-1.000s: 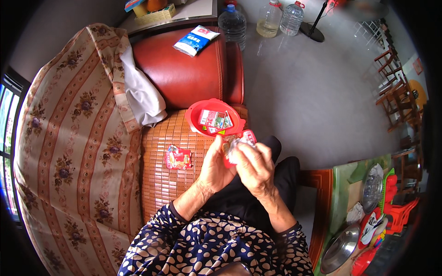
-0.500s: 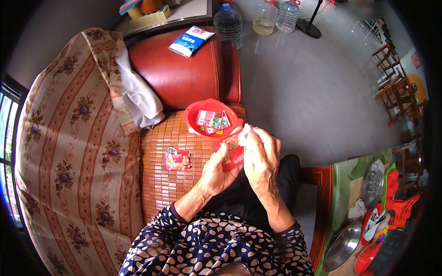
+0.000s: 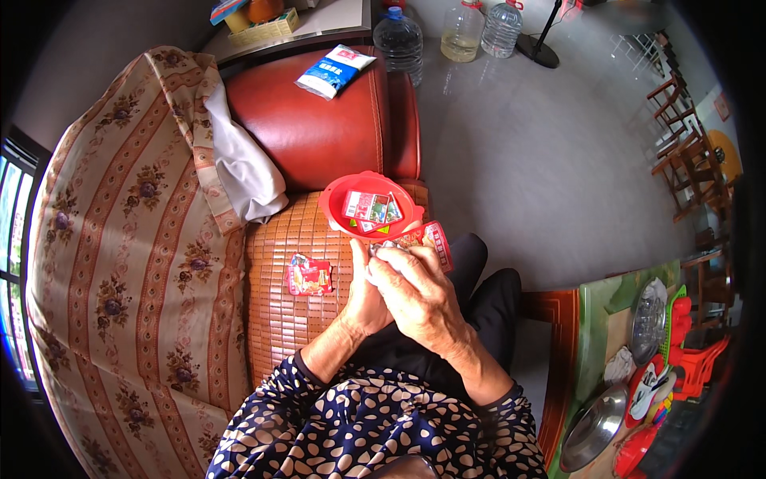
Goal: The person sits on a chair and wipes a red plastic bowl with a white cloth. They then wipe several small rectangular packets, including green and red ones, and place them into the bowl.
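Note:
My left hand (image 3: 365, 303) grips a red packet (image 3: 435, 242), its fingers partly hidden behind my right hand. The packet sticks out past the right hand's knuckles. With fingers curled down over the left hand, my right hand (image 3: 423, 295) holds a small crumpled whitish wad (image 3: 386, 248), perhaps tissue; most of it is covered. Just beyond both hands, a red oval plastic bowl (image 3: 330, 209) holds several flat printed packets (image 3: 369, 207). To the left, a crumpled red packet (image 3: 310, 276) lies on the woven mat.
The brown mat (image 3: 271, 319) covers the seat beside a red leather armrest (image 3: 303, 120), where a blue-and-white bag (image 3: 335, 72) lies. Water jugs (image 3: 397, 40) stand on the floor beyond. At right, a green table (image 3: 594, 303) bears a metal basin (image 3: 594, 431). Patterned fabric (image 3: 136, 239) drapes at left.
My right hand has moved left and down across my left hand, bringing the whitish wad with it. The held red packet has turned and now projects to the right.

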`<state>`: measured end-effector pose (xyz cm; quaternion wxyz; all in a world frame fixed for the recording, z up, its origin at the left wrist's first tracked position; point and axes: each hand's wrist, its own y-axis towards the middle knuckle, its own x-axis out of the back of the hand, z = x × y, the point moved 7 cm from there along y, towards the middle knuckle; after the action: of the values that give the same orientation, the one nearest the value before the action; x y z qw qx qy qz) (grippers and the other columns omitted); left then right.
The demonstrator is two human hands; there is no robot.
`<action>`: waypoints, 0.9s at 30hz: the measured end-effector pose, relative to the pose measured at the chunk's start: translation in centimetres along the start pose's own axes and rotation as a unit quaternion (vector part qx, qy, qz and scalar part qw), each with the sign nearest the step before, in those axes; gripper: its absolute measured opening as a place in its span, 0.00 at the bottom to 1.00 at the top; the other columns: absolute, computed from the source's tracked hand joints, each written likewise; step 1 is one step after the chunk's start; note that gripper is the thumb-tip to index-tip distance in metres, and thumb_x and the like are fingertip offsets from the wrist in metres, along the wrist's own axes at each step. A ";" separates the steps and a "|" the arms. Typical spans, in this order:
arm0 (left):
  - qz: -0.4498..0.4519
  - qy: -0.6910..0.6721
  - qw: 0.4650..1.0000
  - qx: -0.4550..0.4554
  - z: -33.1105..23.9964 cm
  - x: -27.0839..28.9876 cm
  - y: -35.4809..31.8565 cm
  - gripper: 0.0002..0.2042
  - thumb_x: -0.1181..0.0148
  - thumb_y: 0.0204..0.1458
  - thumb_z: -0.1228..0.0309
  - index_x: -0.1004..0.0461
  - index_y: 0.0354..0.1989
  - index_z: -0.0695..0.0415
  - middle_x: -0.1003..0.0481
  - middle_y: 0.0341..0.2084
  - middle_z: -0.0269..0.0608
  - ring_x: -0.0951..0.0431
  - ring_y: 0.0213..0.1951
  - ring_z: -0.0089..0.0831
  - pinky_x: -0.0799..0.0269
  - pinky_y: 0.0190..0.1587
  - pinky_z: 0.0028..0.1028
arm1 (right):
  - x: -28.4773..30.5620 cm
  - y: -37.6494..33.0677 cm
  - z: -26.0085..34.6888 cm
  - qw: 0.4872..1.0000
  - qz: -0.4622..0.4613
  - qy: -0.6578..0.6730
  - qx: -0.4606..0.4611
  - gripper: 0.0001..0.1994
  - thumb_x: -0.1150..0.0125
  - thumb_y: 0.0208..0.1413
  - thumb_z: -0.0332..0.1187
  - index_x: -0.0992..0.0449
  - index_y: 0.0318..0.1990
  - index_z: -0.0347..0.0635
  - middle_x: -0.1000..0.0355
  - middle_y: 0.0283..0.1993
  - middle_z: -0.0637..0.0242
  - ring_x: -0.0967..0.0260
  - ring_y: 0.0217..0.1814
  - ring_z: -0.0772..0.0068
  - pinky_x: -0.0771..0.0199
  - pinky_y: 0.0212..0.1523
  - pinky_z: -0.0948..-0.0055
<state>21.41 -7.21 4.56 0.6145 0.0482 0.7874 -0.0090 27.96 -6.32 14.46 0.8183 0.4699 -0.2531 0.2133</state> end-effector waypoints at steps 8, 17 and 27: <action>-0.163 0.100 0.982 -0.009 0.3 -1.5 0.5 0.33 0.70 0.62 0.42 0.46 0.67 0.52 0.39 0.64 0.38 0.39 0.64 0.33 0.45 0.67 0.37 | 1.2 0.3 -2.4 0.987 -0.076 -0.115 -0.087 0.17 0.38 0.46 0.24 0.25 0.47 0.38 0.29 0.47 0.62 0.31 0.46 0.60 0.28 0.47 0.67; -0.097 0.064 0.993 -0.033 -0.2 -1.5 1.1 0.30 0.67 0.64 0.45 0.44 0.67 0.52 0.35 0.60 0.39 0.37 0.62 0.30 0.43 0.66 0.35 | 0.5 0.7 -2.2 0.994 -0.070 -0.042 -0.076 0.13 0.39 0.48 0.24 0.24 0.43 0.39 0.28 0.46 0.62 0.31 0.45 0.60 0.30 0.47 0.66; -0.139 -0.003 0.990 -0.020 -0.5 0.1 0.2 0.22 0.50 0.61 0.52 0.33 0.55 0.57 0.27 0.49 0.41 0.29 0.53 0.32 0.37 0.61 0.35 | -0.2 -1.7 -1.1 0.991 -0.061 -0.106 -0.063 0.15 0.38 0.48 0.24 0.24 0.46 0.36 0.29 0.48 0.61 0.31 0.47 0.59 0.27 0.47 0.67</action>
<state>20.96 -6.94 4.61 0.6105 -0.0744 0.7846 -0.0785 29.10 -6.16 12.73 0.8267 0.4514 -0.3220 0.0957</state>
